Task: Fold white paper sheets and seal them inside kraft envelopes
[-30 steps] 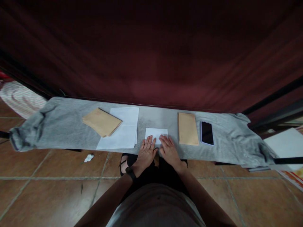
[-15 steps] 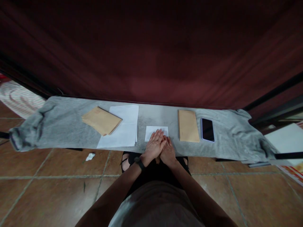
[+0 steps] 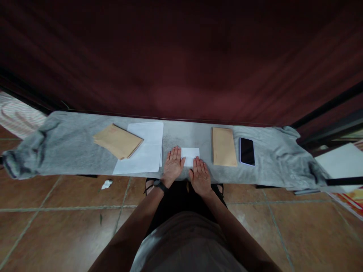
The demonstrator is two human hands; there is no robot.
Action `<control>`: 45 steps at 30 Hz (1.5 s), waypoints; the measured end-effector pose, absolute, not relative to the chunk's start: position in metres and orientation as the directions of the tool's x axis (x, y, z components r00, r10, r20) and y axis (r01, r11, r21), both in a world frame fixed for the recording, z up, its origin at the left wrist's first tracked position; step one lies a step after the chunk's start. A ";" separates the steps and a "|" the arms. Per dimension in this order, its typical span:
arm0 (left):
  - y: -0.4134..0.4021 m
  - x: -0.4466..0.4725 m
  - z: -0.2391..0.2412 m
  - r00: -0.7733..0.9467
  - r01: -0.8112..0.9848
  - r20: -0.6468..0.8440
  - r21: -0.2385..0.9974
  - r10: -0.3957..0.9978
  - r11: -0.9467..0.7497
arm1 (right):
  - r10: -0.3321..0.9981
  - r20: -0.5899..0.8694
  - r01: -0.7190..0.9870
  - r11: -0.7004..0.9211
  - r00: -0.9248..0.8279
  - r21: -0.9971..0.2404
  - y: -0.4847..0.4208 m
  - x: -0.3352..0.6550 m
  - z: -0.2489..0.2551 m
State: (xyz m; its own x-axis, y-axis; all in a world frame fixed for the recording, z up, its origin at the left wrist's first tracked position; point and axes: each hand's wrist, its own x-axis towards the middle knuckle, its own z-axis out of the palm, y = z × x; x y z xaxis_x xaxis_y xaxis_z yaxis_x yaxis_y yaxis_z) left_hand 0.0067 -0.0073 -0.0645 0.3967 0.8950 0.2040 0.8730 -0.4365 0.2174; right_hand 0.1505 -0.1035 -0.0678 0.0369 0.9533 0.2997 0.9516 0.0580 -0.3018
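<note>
A grey cloth (image 3: 70, 151) covers the long worktop from end to end. Toward its left end lies one tan envelope pile (image 3: 117, 141), set askew; how many envelopes it holds cannot be told. Its right corner overlaps a white sheet (image 3: 146, 151) that reaches the near edge, with a second sheet's edge just showing beneath. At the middle of the near edge sits one small folded white paper (image 3: 190, 154). The left hand (image 3: 173, 165) lies flat and open on its left part, fingers straight and close together. The right hand (image 3: 200, 175), also flat and open, rests with its fingertips at the paper's near edge. Right of them lies one more tan envelope (image 3: 224, 146), lengthwise front to back. Just beside it is one dark phone (image 3: 247, 151), face up.
</note>
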 end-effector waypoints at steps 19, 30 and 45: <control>-0.010 0.009 -0.058 0.348 0.893 0.201 0.227 0.916 -0.389 | 0.971 0.209 0.931 -0.033 0.116 -0.363 -0.048 0.160 -0.069; -0.010 0.016 -0.050 0.388 0.860 0.241 0.252 0.890 -0.443 | 0.959 0.283 0.940 0.077 0.021 -0.334 -0.070 0.172 -0.067; 0.003 0.049 -0.049 0.663 0.695 0.109 0.279 0.741 -0.663 | 0.963 0.206 0.933 0.230 -0.176 -0.277 -0.102 0.191 -0.065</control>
